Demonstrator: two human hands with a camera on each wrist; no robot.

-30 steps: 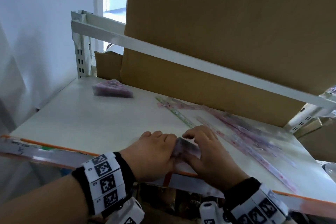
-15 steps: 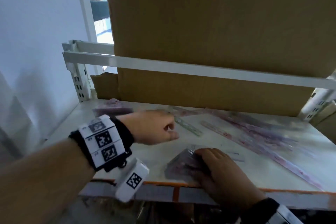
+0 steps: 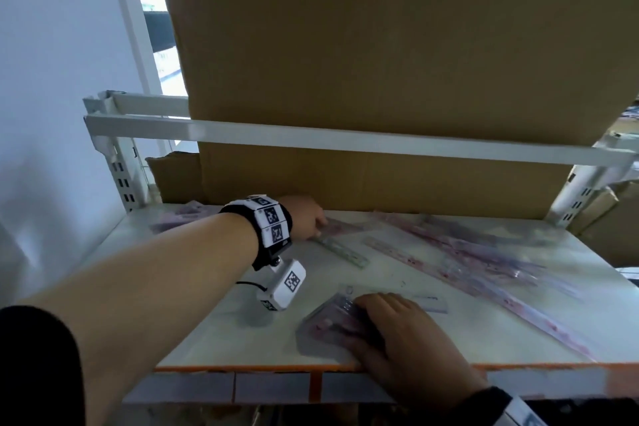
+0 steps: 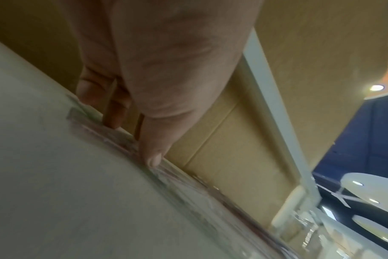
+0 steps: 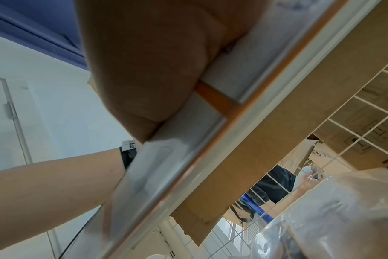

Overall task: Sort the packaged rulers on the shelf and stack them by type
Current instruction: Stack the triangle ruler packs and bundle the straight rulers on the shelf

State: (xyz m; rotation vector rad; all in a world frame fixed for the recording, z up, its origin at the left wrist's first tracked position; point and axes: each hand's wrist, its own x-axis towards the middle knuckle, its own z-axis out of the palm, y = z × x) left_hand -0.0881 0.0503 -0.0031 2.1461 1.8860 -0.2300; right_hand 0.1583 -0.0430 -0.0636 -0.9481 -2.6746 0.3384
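Note:
Near the front edge of the white shelf (image 3: 207,304) lies a stack of triangular packaged rulers (image 3: 325,325). My right hand (image 3: 380,315) rests flat on top of it, fingers straight. My left hand (image 3: 320,221) reaches to the back of the shelf. Its fingertips (image 4: 110,122) and thumb touch the end of a long pink packaged ruler (image 4: 122,138) that lies flat. A green ruler (image 3: 342,250) lies just in front of that hand. Several long pink packaged rulers (image 3: 484,252) are spread across the right half. In the right wrist view my right hand (image 5: 144,70) leans against the shelf's front edge.
A big cardboard box (image 3: 380,62) fills the back of the shelf, behind a white rail (image 3: 345,138) overhead. A blurred purple pack (image 3: 179,218) lies at the back left. A short clear ruler (image 3: 428,304) lies beside my right hand. The shelf lip (image 3: 311,368) is orange.
My left hand let go of the triangular stack and moved away to the back, onto the end of a long ruler. My right hand stayed on the stack.

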